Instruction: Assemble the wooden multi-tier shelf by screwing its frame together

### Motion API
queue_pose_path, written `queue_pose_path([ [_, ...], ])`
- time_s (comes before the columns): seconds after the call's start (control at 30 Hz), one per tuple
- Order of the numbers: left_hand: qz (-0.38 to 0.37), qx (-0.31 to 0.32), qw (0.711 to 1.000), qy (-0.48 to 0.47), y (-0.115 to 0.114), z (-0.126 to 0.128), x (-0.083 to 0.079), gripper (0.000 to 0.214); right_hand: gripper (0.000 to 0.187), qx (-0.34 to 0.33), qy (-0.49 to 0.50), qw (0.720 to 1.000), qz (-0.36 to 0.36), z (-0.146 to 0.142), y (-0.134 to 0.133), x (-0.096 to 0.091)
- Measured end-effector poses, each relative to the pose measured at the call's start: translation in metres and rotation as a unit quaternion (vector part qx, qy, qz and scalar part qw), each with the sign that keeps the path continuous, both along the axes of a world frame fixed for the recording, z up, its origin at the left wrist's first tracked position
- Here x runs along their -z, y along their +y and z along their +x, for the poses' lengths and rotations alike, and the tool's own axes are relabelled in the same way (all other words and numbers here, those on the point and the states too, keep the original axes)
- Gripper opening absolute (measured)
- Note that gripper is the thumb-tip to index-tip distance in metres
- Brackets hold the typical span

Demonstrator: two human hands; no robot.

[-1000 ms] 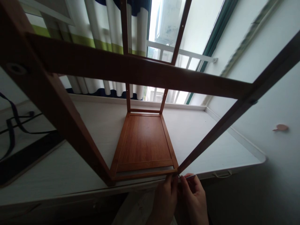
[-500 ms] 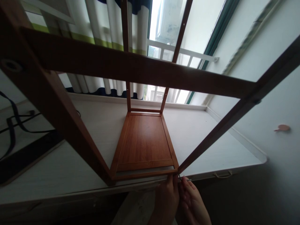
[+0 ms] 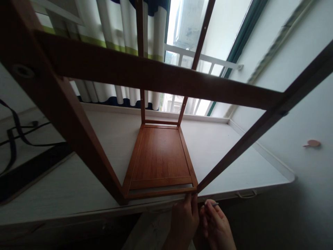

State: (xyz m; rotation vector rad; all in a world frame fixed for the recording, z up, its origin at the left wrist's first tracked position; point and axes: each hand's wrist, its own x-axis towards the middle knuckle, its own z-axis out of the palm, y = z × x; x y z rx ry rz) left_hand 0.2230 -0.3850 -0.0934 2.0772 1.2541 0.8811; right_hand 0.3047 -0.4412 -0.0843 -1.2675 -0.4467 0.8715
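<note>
A reddish-brown wooden shelf frame point(image 3: 163, 152) stands on the white counter, its flat bottom panel framed by thin rails and tall posts. My left hand point(image 3: 184, 215) is closed at the near right corner, its fingertips on the front rail point(image 3: 161, 193) beside the foot of the right post. Just right of it, my right hand point(image 3: 215, 218) pinches a thin metal hex key point(image 3: 215, 204), whose short end sticks out past the fingers. The key is apart from the corner, and part of it is hidden in the hand.
A crossbar point(image 3: 166, 78) spans the near posts across my view. On the left of the counter point(image 3: 99, 187) lie a dark board point(image 3: 33, 170) and black straps point(image 3: 17, 128). Drawer handles point(image 3: 246, 195) line the counter's front. Behind are a curtain point(image 3: 122, 34) and a window.
My right hand has drawn back slightly from the corner, down and to the right, bringing the hex key away from the post. My left hand stays at the rail.
</note>
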Motion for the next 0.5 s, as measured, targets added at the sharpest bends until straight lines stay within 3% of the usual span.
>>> queue_pose_path([
  [0.2, 0.028, -0.008, 1.0, 0.006, 0.003, -0.003, 0.003, 0.032, 0.047, 0.043, -0.126, 0.99, -0.037, 0.01, 0.004, -0.005],
  [0.37, 0.038, 0.005, 0.999, -0.001, 0.004, -0.005, 0.007, 0.033, 0.038, -0.033, -0.203, 0.977, -0.046, 0.015, 0.014, -0.01],
  [0.5, 0.041, 0.003, 0.999, 0.02, 0.005, -0.005, 0.01, 0.035, 0.032, -0.059, -0.199, 0.978, -0.031, 0.011, 0.02, -0.011],
])
